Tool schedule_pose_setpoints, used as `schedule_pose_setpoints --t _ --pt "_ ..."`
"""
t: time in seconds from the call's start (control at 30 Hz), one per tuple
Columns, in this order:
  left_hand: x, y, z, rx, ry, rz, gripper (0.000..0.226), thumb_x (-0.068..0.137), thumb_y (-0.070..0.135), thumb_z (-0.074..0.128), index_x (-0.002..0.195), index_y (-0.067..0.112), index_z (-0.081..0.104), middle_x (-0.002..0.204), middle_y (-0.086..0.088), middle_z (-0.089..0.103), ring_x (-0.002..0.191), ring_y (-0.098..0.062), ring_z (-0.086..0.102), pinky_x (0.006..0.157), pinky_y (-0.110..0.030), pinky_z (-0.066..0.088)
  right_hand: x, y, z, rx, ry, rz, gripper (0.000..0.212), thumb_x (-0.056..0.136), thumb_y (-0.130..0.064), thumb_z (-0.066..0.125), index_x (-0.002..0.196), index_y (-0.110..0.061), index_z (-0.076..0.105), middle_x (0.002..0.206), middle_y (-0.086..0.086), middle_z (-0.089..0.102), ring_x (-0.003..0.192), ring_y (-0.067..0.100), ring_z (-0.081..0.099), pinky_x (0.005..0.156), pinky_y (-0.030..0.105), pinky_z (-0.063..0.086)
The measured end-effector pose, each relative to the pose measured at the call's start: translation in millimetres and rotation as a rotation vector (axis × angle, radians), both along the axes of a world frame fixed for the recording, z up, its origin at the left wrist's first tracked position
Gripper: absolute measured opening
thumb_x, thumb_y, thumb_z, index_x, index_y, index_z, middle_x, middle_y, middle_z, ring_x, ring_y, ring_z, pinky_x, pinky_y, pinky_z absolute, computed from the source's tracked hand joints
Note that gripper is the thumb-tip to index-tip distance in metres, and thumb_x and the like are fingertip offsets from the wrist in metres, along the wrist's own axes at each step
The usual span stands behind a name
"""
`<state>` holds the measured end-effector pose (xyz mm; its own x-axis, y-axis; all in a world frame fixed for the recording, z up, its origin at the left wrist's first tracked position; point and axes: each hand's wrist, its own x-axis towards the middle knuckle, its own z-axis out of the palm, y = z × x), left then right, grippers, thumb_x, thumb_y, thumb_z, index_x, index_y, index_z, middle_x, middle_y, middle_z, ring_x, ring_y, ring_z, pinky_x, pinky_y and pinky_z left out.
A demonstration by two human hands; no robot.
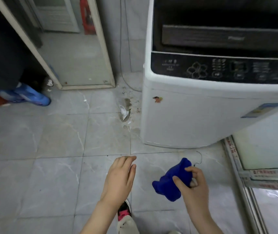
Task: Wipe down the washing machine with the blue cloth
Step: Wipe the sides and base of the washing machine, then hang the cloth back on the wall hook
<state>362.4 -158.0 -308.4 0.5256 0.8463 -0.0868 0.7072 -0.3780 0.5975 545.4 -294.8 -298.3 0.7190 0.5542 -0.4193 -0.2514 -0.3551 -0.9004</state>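
Note:
A white top-loading washing machine [194, 115] with a dark control panel [219, 68] and dark lid stands at the upper right. My right hand [194, 186] grips a bunched blue cloth [172, 181] in the air in front of the machine's base, apart from it. To the cloth's left, my left hand [120, 176] hangs palm down with loosely curled fingers and nothing in it.
Grey tiled floor [50, 166] stretches to the left. Dirt and a scrap of paper [124, 112] lie by the machine's left corner. A framed panel [77, 56] leans against the wall; blue and red bags [25, 97] sit far left. A sliding door track [241, 183] runs at right.

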Motion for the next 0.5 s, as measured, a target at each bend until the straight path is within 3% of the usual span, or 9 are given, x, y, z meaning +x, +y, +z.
schedule_pose_setpoints --t 0.23,0.33,0.5 --pt "3.1 -19.4 198.6 0.078 -0.054 -0.111 0.031 0.104 0.022 0.05 0.133 0.017 0.059 0.121 0.005 0.061 0.112 -0.013 0.052 0.093 -0.022 0.039 5.1 -26.4 204.6 0.113 -0.108 0.135 0.041 0.079 0.006 0.075 0.102 -0.023 0.059 0.092 -0.01 0.072 0.082 0.017 0.071 0.064 0.031 0.06" --pt "0.3 -23.0 261.9 0.173 -0.076 -0.153 0.035 0.103 0.02 0.052 0.136 0.012 0.058 0.122 0.0 0.063 0.113 -0.022 0.056 0.097 -0.031 0.044 3.2 -29.0 260.2 0.204 -0.139 0.188 0.04 0.079 0.006 0.074 0.103 -0.023 0.061 0.097 0.002 0.073 0.088 0.021 0.071 0.069 0.035 0.059" --pt "-19.3 -16.2 332.6 0.347 -0.083 -0.199 0.043 0.102 0.027 0.048 0.141 0.011 0.054 0.138 -0.002 0.059 0.129 -0.025 0.053 0.107 -0.04 0.044 4.8 -18.5 328.0 0.364 -0.241 0.227 0.041 0.082 0.006 0.072 0.105 -0.027 0.064 0.094 0.006 0.075 0.091 0.023 0.071 0.075 0.039 0.06"
